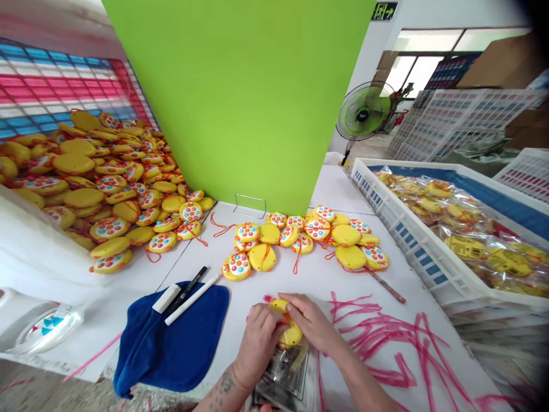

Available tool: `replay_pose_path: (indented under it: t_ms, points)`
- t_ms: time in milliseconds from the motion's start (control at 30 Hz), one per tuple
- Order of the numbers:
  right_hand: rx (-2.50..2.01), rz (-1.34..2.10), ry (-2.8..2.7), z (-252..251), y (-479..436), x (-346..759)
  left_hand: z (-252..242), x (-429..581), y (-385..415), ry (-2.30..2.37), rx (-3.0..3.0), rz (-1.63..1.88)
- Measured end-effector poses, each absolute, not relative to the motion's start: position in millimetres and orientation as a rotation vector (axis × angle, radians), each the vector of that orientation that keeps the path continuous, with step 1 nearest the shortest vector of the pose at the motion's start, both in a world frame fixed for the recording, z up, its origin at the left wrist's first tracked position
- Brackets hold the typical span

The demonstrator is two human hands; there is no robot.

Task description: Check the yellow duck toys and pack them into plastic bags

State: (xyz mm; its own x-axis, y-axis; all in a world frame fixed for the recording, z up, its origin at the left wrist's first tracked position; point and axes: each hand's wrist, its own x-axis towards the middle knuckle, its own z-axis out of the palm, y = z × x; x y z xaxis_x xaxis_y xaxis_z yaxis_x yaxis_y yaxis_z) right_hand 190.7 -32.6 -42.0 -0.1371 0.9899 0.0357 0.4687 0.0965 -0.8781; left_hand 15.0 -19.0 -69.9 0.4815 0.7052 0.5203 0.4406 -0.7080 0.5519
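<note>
Head view: gripping a yellow toy over the near part of the table, with both hands. Left hand closed on the near left side, fingers curled tight; right hand clasped around the upper right side, fingers bent over the top. Yellow surface visible both above and below the fingers; whether one toy or two, cannot tell. Just beneath, a clear bag with dark print or contents, partly hidden by the wrists.

Left of the hands, a blue cloth, one corner drooping over the near edge. On it, side by side, a white block, a black marker and a white pen. Farther left, a big heap of toys, spilling onto the white surface.

Beyond the hands, a loose cluster of toys, some with spotted faces up, some plain yellow, with orange cords. Behind those, a wire stand at the foot of an upright green board. Right of the hands, pink streaks across the white top. At far right, a white crate of bagged toys; behind it, a fan and stacked crates.
</note>
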Motion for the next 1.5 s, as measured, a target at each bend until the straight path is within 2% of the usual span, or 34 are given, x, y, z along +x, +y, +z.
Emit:
replay_pose_path:
  t_ms: [167, 267, 367, 633, 1033, 1300, 1400, 1500]
  points:
    - [-1.471, 0.895, -1.711, -38.8, -37.1, 202.0, -69.0, 15.8, -17.1, 1.008, 2.391, 1.040]
    - [-1.721, 0.736, -1.527, -37.4, -43.2, 223.9, -68.5, 16.7, -16.5, 1.032, 2.368, 0.992]
    - [-1.896, 0.835, -1.452, -36.6, -53.2, 238.8, -66.4, 17.2, -15.7, 1.083, 2.283, 0.969]
    - [-1.816, 1.075, -1.418, -46.9, -60.9, 211.9, -54.0, 15.9, -6.7, 1.032, 2.278, 0.771]
    - [-1.767, 0.927, -1.381, -46.4, -58.3, 200.3, -30.7, 16.0, 8.5, 0.908, 1.986, 0.482]
    - [-1.456, 1.016, -1.057, -30.2, -50.4, 181.8, -23.3, 19.8, -5.4, 0.924, 2.110, 0.632]
    - [-1.305, 1.121, -0.954, -23.3, -50.6, 176.7, -24.7, 14.9, -8.0, 1.027, 2.090, 0.803]
    - [-1.239, 1.158, -0.880, -21.1, -52.3, 175.4, -29.6, 5.4, -7.6, 1.178, 1.819, 1.023]
